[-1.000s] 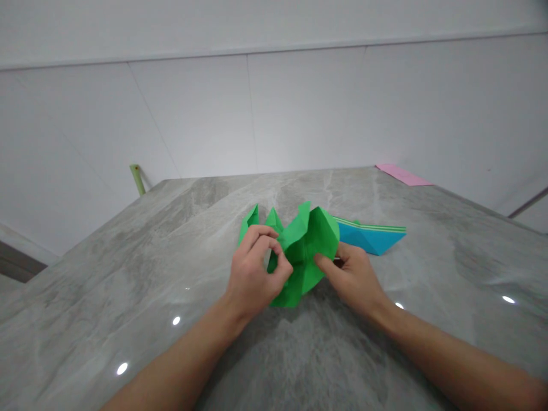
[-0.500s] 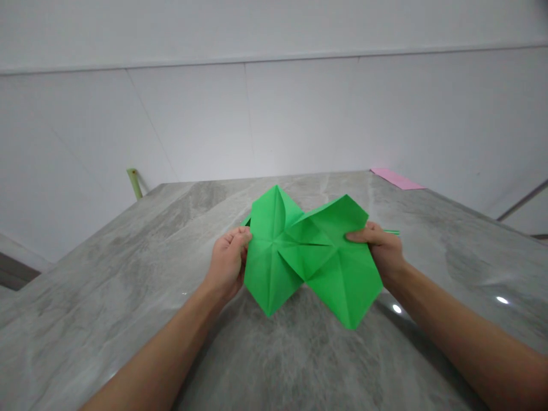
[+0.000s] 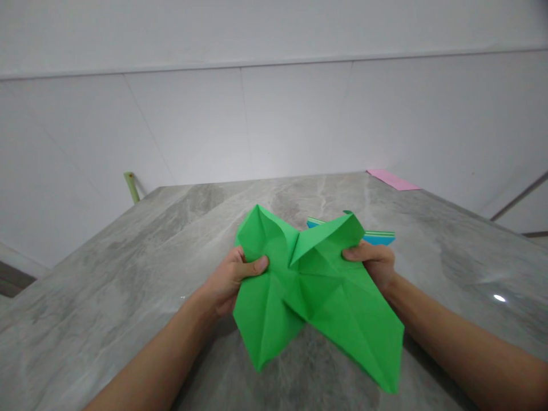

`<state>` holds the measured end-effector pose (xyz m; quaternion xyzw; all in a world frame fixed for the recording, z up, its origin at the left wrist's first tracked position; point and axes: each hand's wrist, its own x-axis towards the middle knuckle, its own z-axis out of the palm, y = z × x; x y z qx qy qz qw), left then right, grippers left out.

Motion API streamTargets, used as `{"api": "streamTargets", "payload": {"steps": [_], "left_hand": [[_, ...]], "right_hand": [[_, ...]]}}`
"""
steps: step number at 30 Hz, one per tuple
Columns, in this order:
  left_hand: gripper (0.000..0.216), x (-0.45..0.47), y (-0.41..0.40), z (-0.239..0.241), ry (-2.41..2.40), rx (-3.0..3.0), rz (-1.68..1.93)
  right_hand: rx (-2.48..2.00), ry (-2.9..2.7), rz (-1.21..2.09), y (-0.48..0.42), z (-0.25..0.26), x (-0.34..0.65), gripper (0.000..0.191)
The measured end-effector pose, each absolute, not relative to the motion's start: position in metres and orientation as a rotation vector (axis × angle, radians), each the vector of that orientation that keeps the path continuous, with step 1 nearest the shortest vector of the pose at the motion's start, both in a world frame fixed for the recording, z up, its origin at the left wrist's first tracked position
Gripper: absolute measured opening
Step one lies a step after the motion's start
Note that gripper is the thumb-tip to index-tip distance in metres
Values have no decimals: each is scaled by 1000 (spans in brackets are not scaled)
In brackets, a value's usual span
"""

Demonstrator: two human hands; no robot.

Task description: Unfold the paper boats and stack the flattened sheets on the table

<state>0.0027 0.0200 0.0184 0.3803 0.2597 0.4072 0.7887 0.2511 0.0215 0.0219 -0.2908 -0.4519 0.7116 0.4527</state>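
Note:
A green sheet of folded paper, creased into pointed, wing-like flaps, is held up above the table between both hands. My left hand pinches its left side, the thumb lying across the front and the fingers behind, mostly hidden. On the opposite edge, my right hand grips the upper right flap, thumb in front. A raised fold stands up near the middle of the paper. Behind the paper and my right hand, a flat blue item with green-and-white striped edges lies partly covered on the table.
The grey marbled tabletop reaches to a white wall. A pink sheet lies at the far right edge. Beyond the far left edge a light green strip-like object sticks up.
The green paper has come lower and nearer, and its lower flaps spread wider. My left thumb has moved onto its front. More of the blue striped item shows behind.

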Motion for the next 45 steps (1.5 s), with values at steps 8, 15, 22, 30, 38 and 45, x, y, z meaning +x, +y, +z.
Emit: {"api": "streamTargets", "payload": {"steps": [8,15,22,30,38,45], "left_hand": [[28,5,14,11,370,739,824],[28,-13,22,24,647,803,987],[38,8,3,25,612,738,886],[39,7,4,16,646,649,922],[43,-12,11,34,756,641,1041],[41,-63,-22,51,1286,1049,685]], "right_hand": [[-648,-1018,1997,22,12,257,48],[-657,-1113,1931,30,19,274,34],[-555,-1105,1936,25,10,246,33],[-615,-1028,1835,21,9,245,36],[-813,-884,1655,28,34,258,44],[-1329,-1198,1652,-8,34,291,40]]}}
